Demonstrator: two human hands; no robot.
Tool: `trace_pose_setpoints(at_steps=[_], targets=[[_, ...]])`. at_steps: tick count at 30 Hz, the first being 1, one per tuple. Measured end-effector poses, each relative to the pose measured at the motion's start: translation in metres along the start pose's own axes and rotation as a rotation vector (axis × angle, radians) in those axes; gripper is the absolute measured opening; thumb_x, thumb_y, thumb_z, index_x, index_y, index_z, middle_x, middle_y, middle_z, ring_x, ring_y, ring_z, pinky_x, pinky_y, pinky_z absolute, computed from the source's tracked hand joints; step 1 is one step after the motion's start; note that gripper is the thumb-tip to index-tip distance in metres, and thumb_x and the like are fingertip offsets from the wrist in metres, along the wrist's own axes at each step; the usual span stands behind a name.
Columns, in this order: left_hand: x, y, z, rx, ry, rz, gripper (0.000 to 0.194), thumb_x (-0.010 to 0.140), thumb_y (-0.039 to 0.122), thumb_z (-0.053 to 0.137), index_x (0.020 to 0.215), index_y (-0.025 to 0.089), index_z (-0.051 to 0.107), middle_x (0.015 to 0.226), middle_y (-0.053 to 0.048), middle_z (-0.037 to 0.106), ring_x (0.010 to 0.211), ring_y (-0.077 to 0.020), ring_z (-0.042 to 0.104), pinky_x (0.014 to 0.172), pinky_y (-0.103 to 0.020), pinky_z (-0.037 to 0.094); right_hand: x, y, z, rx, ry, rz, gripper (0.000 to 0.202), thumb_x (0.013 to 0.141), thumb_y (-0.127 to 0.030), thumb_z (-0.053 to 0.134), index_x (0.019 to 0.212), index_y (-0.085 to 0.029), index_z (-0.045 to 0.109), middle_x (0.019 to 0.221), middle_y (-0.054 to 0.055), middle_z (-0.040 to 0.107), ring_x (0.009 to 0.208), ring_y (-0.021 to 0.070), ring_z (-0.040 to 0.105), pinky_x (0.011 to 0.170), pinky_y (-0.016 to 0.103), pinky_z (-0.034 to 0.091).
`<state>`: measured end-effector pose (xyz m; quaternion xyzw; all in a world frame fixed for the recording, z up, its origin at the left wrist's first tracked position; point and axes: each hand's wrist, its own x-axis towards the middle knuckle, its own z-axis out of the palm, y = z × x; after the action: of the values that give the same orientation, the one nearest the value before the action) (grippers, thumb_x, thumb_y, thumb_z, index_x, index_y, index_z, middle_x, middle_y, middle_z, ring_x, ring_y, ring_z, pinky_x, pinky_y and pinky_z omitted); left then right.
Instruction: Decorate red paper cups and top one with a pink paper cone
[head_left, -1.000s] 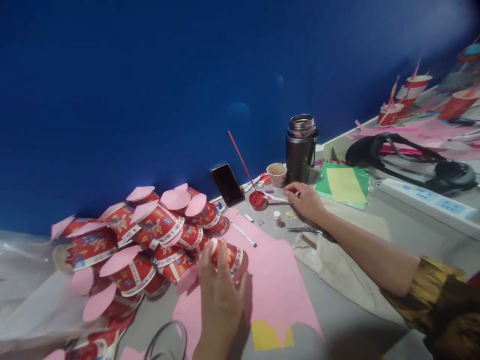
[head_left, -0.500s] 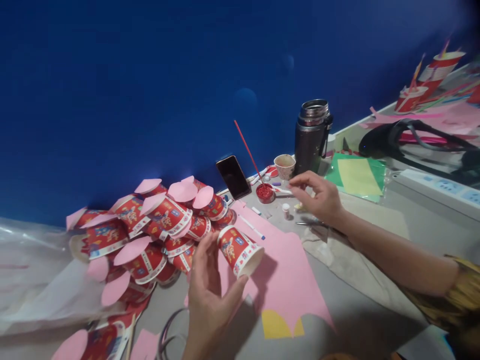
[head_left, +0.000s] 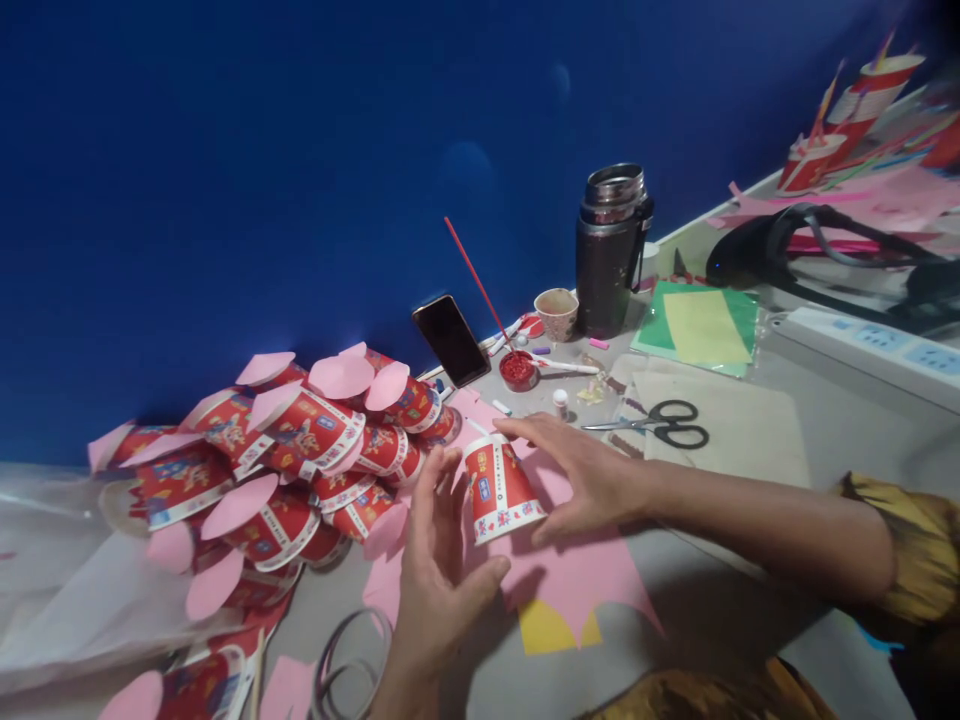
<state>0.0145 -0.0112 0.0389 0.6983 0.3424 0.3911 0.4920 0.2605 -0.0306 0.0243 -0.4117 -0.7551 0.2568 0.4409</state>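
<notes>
A red printed paper cup with a white patterned rim is held tilted over the pink sheet. My right hand grips it from the right, its thumb by the rim and its forefinger at the narrow end. Close by on the left, my left hand is open, with thumb and fingers spread apart. To the left lies a heap of similar red cups, several topped with pink paper rounds.
Black-handled scissors rest on a pale cloth at right. Behind stand a phone, a small dish of red stuff, a patterned cup and a dark flask. Tape rings lie at front left, a power strip far right.
My right hand has come down and left from near the small dish onto the cup. The cup has turned, and my left hand's fingers have come away from it. The scissors are now uncovered.
</notes>
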Motion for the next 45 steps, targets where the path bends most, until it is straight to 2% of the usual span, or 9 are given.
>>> trace_pose_setpoints(at_steps=[4,8,11,16,23,26,31,38,45], targets=[[0.001,0.006,-0.010,0.409,-0.053,0.054,0.091,0.087,0.032,0.078,0.165,0.031,0.030,0.171,-0.012,0.034,0.159,-0.0381,0.032,0.129,-0.063,0.030,0.001,0.003,0.006,-0.230,0.031,-0.234,0.102,0.084,-0.034,0.083,0.167,-0.020,0.025,0.147,0.019,0.061,0.134,0.0353,0.057,0.117,0.055,0.043],[0.002,0.008,-0.014,0.658,-0.114,0.108,0.085,0.089,0.023,0.072,0.163,0.032,0.031,0.164,-0.013,0.041,0.153,-0.0369,0.041,0.124,-0.061,0.038,0.002,0.005,0.008,-0.264,0.062,-0.354,0.093,0.089,-0.023,0.073,0.167,-0.018,0.022,0.146,0.019,0.063,0.132,0.0327,0.058,0.115,0.055,0.045],[0.002,0.009,-0.014,0.685,-0.143,0.119,0.086,0.084,0.018,0.071,0.161,0.030,0.033,0.153,-0.015,0.045,0.148,-0.0367,0.046,0.119,-0.057,0.045,0.001,0.007,0.010,-0.245,0.036,-0.365,0.091,0.091,-0.028,0.073,0.167,-0.018,0.023,0.146,0.019,0.063,0.133,0.0324,0.057,0.114,0.054,0.046],[0.001,0.010,-0.013,0.473,-0.094,0.010,0.081,0.074,0.016,0.078,0.148,0.031,0.048,0.148,-0.011,0.047,0.143,-0.0355,0.050,0.119,-0.054,0.046,-0.002,0.014,0.011,-0.113,-0.009,-0.286,0.113,0.083,-0.050,0.086,0.169,-0.020,0.019,0.152,0.022,0.056,0.140,0.0353,0.054,0.117,0.054,0.044],[0.004,0.002,-0.007,-0.170,-0.098,-0.202,0.088,0.071,0.029,0.091,0.147,0.031,0.047,0.152,-0.012,0.055,0.143,-0.0370,0.053,0.112,-0.048,0.052,-0.008,0.021,0.007,0.045,-0.076,-0.100,0.117,0.076,-0.047,0.093,0.168,-0.023,0.024,0.163,0.021,0.046,0.146,0.0348,0.049,0.120,0.051,0.042],[0.004,-0.004,-0.007,-0.176,-0.119,-0.235,0.090,0.071,0.029,0.093,0.149,0.032,0.046,0.157,-0.012,0.052,0.147,-0.0382,0.050,0.115,-0.050,0.050,-0.007,0.021,0.007,0.046,-0.085,-0.087,0.117,0.075,-0.051,0.093,0.167,-0.022,0.026,0.162,0.021,0.047,0.145,0.0347,0.050,0.119,0.051,0.043],[0.003,-0.007,-0.011,-0.020,-0.136,-0.166,0.097,0.077,0.030,0.088,0.159,0.034,0.036,0.173,-0.010,0.029,0.161,-0.0379,0.028,0.126,-0.055,0.037,-0.006,0.023,0.011,-0.106,-0.033,-0.141,0.106,0.079,-0.040,0.090,0.164,-0.020,0.030,0.148,0.020,0.058,0.133,0.0349,0.056,0.113,0.053,0.047],[0.005,-0.003,-0.013,0.397,-0.123,-0.052,0.088,0.077,0.019,0.077,0.156,0.037,0.042,0.165,-0.007,0.040,0.157,-0.0356,0.035,0.126,-0.058,0.035,-0.006,0.024,0.013,-0.153,-0.025,-0.240,0.103,0.086,-0.028,0.080,0.168,-0.023,0.018,0.150,0.018,0.057,0.133,0.0344,0.055,0.114,0.055,0.046],[0.005,0.001,-0.011,0.040,-0.111,-0.161,0.082,0.076,0.026,0.087,0.147,0.036,0.048,0.158,-0.007,0.048,0.149,-0.0342,0.047,0.121,-0.050,0.044,-0.006,0.026,0.011,-0.108,-0.049,-0.182,0.104,0.085,-0.038,0.083,0.167,-0.020,0.022,0.147,0.021,0.057,0.128,0.0335,0.058,0.108,0.051,0.051]])
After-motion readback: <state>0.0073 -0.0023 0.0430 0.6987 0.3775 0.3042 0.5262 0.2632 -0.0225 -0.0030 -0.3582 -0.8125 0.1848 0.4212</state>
